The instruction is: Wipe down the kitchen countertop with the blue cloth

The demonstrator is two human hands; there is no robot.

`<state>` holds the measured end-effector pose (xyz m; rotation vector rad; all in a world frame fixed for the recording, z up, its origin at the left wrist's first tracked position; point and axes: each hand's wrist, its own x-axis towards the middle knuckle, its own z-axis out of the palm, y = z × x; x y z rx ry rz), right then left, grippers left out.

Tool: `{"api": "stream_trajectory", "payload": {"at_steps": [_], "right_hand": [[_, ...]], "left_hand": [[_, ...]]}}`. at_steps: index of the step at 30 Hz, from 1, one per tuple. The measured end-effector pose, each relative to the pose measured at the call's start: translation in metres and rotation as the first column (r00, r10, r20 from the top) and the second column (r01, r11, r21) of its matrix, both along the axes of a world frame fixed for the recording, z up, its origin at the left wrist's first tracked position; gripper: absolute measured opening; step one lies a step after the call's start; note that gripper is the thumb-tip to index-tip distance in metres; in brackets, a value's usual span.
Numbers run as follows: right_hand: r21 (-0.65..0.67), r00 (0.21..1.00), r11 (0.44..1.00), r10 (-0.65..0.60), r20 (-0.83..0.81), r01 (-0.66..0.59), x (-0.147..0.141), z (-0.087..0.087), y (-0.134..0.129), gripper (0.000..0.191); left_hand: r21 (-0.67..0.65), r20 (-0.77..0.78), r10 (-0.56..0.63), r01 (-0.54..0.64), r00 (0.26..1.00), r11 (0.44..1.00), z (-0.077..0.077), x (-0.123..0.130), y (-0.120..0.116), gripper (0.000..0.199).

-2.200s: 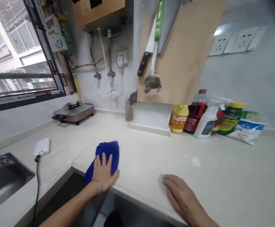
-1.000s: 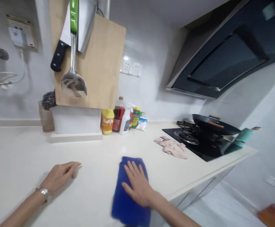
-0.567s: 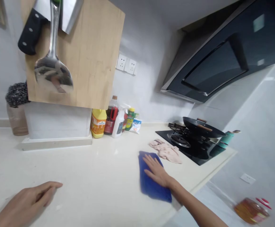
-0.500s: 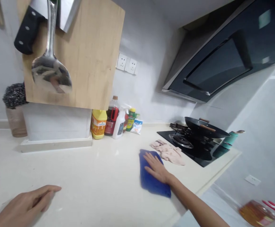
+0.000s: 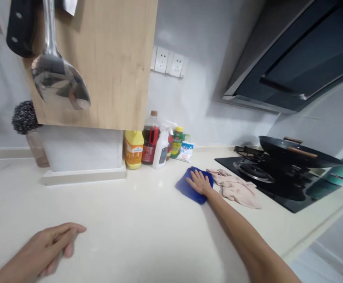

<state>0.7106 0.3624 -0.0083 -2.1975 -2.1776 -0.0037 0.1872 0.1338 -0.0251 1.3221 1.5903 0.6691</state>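
My right hand (image 5: 199,182) lies flat with spread fingers on a blue cloth (image 5: 191,192), pressing it to the pale countertop (image 5: 136,232). The arm reaches forward across the counter. Just right of the cloth is a crumpled pink cloth (image 5: 238,190), beside the stove. At the lower left, my left hand (image 5: 52,245) is held over the counter with nothing visible in it. Its index finger points right, the thumb tip meets it, and the other fingers curl under.
Bottles stand along the wall: a yellow jug (image 5: 134,151), a dark sauce bottle (image 5: 151,141) and a white spray bottle (image 5: 161,147). A wok (image 5: 280,151) sits on the black gas stove (image 5: 295,196) under the range hood (image 5: 301,67). A metal spatula (image 5: 61,80) hangs before a wooden board (image 5: 115,70).
My right hand has slid the blue cloth forward, toward the wall and bottles. The cloth now looks more bunched. My left hand's thumb has closed toward the index finger. The view has shifted.
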Motion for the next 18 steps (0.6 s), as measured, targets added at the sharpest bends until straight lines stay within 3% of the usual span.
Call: {"api": "stream_trajectory", "payload": {"at_steps": [6,12,16,18], "right_hand": [[-0.037,0.985,0.985,0.17,0.013,-0.17,-0.055,0.008,-0.079,0.073],[-0.029,0.945,0.945,0.326,0.003,-0.326,-0.104,0.01,-0.181,0.075],[0.067,0.891,0.894,0.447,-0.082,-0.443,-0.12,0.003,-0.246,0.082],[0.121,0.871,0.877,0.478,-0.113,-0.465,-0.122,0.0,-0.274,0.083]], "left_hand": [[0.076,-0.058,-0.03,0.034,0.998,0.997,0.032,0.017,-0.008,0.059],[0.16,-0.079,-0.051,0.064,0.996,0.985,0.035,0.021,-0.012,0.068],[0.162,-0.063,-0.048,0.058,0.997,0.985,0.042,0.024,-0.018,0.073],[0.213,-0.143,-0.033,0.064,0.989,0.975,0.045,0.027,-0.021,0.071]]}}
